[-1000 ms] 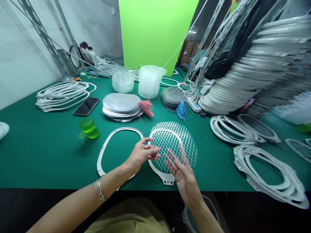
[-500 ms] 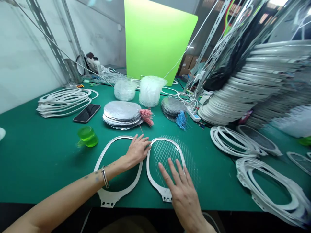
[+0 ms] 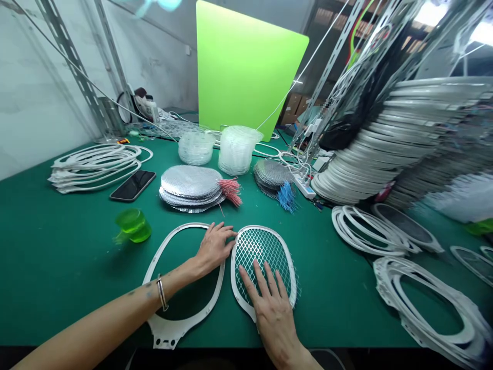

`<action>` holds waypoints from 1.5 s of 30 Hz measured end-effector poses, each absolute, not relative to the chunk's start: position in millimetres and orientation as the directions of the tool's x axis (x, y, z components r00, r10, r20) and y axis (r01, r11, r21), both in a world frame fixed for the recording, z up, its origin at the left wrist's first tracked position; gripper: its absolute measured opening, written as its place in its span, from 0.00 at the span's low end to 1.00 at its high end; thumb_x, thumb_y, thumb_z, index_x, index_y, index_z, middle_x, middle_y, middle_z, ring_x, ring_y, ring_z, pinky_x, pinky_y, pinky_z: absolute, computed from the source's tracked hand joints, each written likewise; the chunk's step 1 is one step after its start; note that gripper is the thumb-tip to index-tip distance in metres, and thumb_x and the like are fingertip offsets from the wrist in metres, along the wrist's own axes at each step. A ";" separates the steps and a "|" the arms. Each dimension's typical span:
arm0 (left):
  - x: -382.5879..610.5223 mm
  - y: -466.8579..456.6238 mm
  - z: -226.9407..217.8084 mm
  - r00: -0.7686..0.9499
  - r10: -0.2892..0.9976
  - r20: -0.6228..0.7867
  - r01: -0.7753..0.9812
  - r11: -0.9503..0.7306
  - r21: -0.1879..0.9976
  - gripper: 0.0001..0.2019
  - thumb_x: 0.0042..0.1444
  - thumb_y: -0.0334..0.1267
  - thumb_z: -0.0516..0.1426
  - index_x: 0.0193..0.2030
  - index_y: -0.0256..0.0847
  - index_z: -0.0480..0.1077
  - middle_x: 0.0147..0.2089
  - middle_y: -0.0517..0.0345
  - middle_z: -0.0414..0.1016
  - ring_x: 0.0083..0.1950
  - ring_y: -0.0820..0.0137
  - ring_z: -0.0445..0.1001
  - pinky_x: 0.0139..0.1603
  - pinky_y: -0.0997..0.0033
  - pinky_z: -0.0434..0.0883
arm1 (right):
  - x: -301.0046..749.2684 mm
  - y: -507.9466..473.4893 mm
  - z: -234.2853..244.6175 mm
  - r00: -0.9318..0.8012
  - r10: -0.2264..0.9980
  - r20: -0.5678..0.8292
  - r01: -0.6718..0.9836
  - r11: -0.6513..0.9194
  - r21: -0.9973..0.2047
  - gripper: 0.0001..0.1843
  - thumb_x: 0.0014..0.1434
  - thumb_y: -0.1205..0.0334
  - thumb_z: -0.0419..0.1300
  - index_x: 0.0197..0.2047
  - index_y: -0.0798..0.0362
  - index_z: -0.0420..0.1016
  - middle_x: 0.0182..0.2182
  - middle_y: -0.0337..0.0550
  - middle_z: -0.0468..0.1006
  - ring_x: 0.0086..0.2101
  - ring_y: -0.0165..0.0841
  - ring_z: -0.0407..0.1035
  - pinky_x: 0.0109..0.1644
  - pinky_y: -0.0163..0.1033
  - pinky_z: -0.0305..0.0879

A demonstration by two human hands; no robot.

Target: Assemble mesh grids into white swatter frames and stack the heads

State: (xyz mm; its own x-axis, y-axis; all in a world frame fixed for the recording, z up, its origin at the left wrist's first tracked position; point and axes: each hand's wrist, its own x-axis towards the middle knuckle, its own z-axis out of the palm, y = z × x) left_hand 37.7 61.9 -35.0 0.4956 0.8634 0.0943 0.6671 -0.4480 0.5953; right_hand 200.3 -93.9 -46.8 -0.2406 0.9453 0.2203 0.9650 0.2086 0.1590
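Two white oval frames lie side by side on the green table. The right frame has a white mesh sheet lying in it. My right hand rests flat on the mesh, fingers spread. Its palm covers the frame's lower end. My left hand lies open between the two frames, fingertips at the meshed frame's upper left rim. A bracelet sits on that wrist. The left frame holds no mesh.
Behind are a stack of silver mesh discs with red wires, a darker stack with blue wires, a green cup, a phone and clear plastic tubs. White frame piles stand at left and right.
The mesh sheet, held up a second ago, came down onto the right frame and now sits inside its rim. Both hands dropped flat to the table, the right pressing on the mesh.
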 end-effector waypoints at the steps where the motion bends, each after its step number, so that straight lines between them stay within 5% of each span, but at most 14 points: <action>1: 37.5 61.9 -35.4 0.495 0.864 0.095 0.666 -0.448 0.597 0.14 0.61 0.38 0.55 0.51 0.46 0.76 0.61 0.53 0.71 0.67 0.56 0.60 0.69 0.45 0.47 | 200.1 -93.5 -46.4 -0.246 0.944 0.220 0.963 0.212 0.167 0.44 0.56 0.81 0.46 0.70 0.39 0.43 0.65 0.48 0.56 0.62 0.52 0.54 0.59 0.61 0.63; 11: 34.6 62.0 -38.3 0.484 0.868 0.108 0.657 -0.442 0.610 0.12 0.61 0.39 0.55 0.49 0.48 0.76 0.60 0.54 0.72 0.67 0.57 0.61 0.70 0.47 0.47 | 202.6 -87.6 -48.6 -0.240 0.960 0.145 0.964 0.218 0.151 0.47 0.54 0.82 0.44 0.70 0.35 0.40 0.65 0.41 0.56 0.62 0.50 0.56 0.58 0.61 0.64; 17: 33.6 61.1 -42.7 0.493 0.860 0.133 0.646 -0.464 0.605 0.15 0.61 0.37 0.55 0.54 0.45 0.72 0.63 0.53 0.69 0.69 0.58 0.58 0.70 0.48 0.46 | 205.6 -85.4 -46.6 -0.230 0.972 0.038 0.969 0.226 0.096 0.52 0.50 0.85 0.42 0.70 0.34 0.34 0.67 0.40 0.46 0.64 0.48 0.49 0.60 0.62 0.60; 21: 37.4 56.2 -42.9 0.701 0.681 0.212 0.487 -0.674 0.555 0.20 0.62 0.31 0.51 0.60 0.45 0.68 0.66 0.54 0.65 0.70 0.63 0.56 0.72 0.52 0.44 | 204.4 -80.5 -36.6 -0.211 0.970 -0.125 0.976 0.215 0.020 0.54 0.45 0.86 0.44 0.70 0.36 0.37 0.68 0.40 0.43 0.65 0.50 0.42 0.63 0.64 0.53; 24: 40.1 52.9 -41.6 0.784 0.589 0.196 0.423 -0.737 0.527 0.19 0.61 0.30 0.51 0.57 0.42 0.70 0.62 0.50 0.69 0.66 0.63 0.64 0.71 0.54 0.48 | 206.6 -76.4 -22.5 -0.213 0.949 -0.233 0.974 0.186 -0.132 0.52 0.47 0.83 0.46 0.71 0.41 0.36 0.69 0.41 0.38 0.66 0.49 0.35 0.65 0.65 0.47; 28: 40.7 50.7 -38.2 0.773 0.618 0.143 0.468 -0.707 0.530 0.17 0.61 0.30 0.51 0.54 0.44 0.73 0.60 0.52 0.71 0.64 0.64 0.67 0.71 0.54 0.47 | 224.7 -71.0 5.0 -0.314 0.878 -0.361 0.846 0.086 -0.526 0.48 0.53 0.69 0.56 0.72 0.45 0.38 0.70 0.43 0.38 0.67 0.48 0.30 0.66 0.65 0.39; 32: 41.0 52.6 -37.7 0.791 0.603 0.110 0.490 -0.729 0.478 0.17 0.63 0.30 0.49 0.55 0.45 0.71 0.61 0.54 0.70 0.65 0.64 0.65 0.72 0.53 0.40 | 250.8 -63.4 13.6 -0.149 0.957 -0.248 0.625 -0.104 -0.774 0.29 0.61 0.53 0.56 0.66 0.38 0.59 0.65 0.38 0.61 0.65 0.48 0.50 0.65 0.60 0.49; 35: 41.2 54.6 -35.2 0.811 0.580 0.080 0.498 -0.756 0.425 0.18 0.63 0.29 0.48 0.56 0.41 0.70 0.63 0.50 0.69 0.66 0.62 0.63 0.72 0.53 0.37 | 262.3 -59.9 -2.1 -0.188 0.981 -0.042 0.751 0.116 -0.650 0.26 0.65 0.55 0.53 0.66 0.39 0.60 0.65 0.34 0.60 0.66 0.43 0.49 0.69 0.56 0.36; 37: 41.6 49.7 -29.7 0.806 0.588 0.065 0.513 -0.749 0.420 0.18 0.63 0.28 0.47 0.57 0.38 0.69 0.64 0.47 0.67 0.68 0.61 0.61 0.72 0.52 0.35 | 266.1 -58.5 -16.6 -0.399 0.915 -0.062 0.792 0.310 -0.527 0.28 0.66 0.56 0.52 0.68 0.37 0.54 0.68 0.30 0.51 0.68 0.39 0.40 0.70 0.55 0.27; 40: 43.7 20.2 -18.9 0.788 0.598 0.147 0.458 -0.728 0.510 0.19 0.64 0.36 0.52 0.61 0.40 0.66 0.70 0.48 0.56 0.73 0.58 0.46 0.72 0.48 0.34 | 269.4 -57.3 -32.4 -0.491 0.858 -0.148 0.809 0.387 -0.441 0.29 0.67 0.55 0.49 0.69 0.35 0.47 0.69 0.28 0.43 0.68 0.36 0.35 0.70 0.54 0.25; 42: 46.1 -13.5 -15.1 0.842 0.491 0.224 0.285 -0.757 0.588 0.27 0.60 0.42 0.58 0.65 0.42 0.61 0.73 0.50 0.48 0.74 0.56 0.39 0.72 0.47 0.33 | 271.0 -56.9 -35.6 -0.497 0.850 -0.176 0.823 0.398 -0.405 0.30 0.67 0.54 0.49 0.70 0.37 0.45 0.69 0.29 0.40 0.68 0.36 0.33 0.69 0.54 0.24; 45: 48.8 -65.1 -19.6 0.925 0.265 0.273 0.036 -0.774 0.632 0.23 0.63 0.33 0.54 0.65 0.43 0.62 0.70 0.48 0.55 0.72 0.57 0.49 0.73 0.48 0.41 | 273.1 -55.7 -33.2 -0.512 0.834 -0.206 0.824 0.409 -0.392 0.30 0.67 0.54 0.47 0.70 0.38 0.43 0.69 0.30 0.37 0.68 0.35 0.31 0.69 0.53 0.23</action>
State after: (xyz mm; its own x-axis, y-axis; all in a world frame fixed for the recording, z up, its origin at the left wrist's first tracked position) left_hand 48.8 -65.1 -19.6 0.9247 0.2654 0.2729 0.0358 -0.7743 0.6318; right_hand 273.1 -55.7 -33.2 -0.5118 0.8341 -0.2056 0.8239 0.4089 -0.3924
